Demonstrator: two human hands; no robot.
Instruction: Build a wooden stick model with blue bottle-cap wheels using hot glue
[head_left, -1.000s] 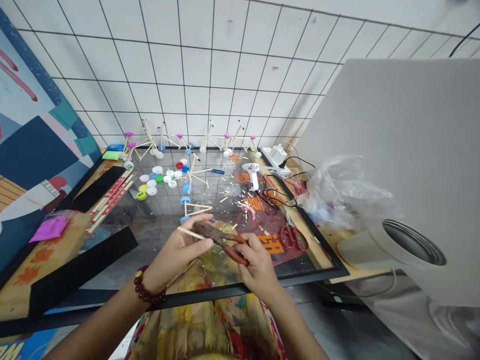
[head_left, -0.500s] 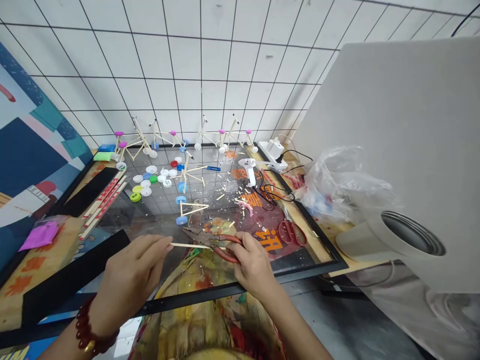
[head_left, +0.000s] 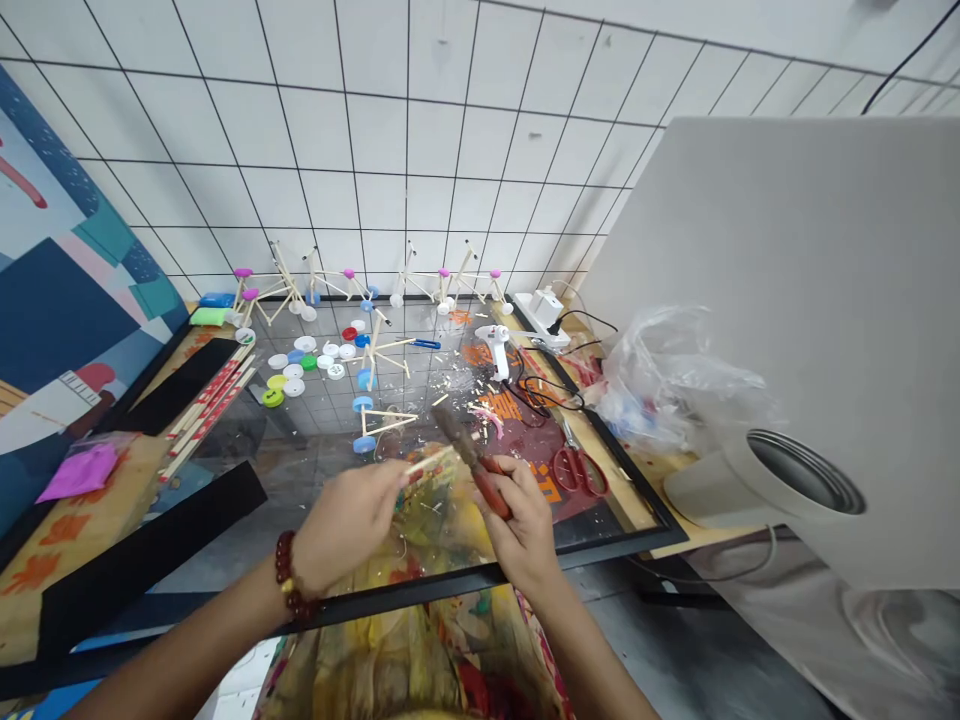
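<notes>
Red-handled steel pliers (head_left: 469, 462) have tilted up in the right hand (head_left: 521, 525).

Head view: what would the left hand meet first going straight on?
Probably the head of the pliers in the right hand, reached by the wooden stick in the left hand; depth is unclear.

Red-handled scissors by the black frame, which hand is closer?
Right. The right hand, gripping the red-handled pliers, is nearer, just left of the red-handled steel scissors and apart from them. The left hand, with its dark red beaded bracelet, is farther left, beyond the pliers.
</notes>
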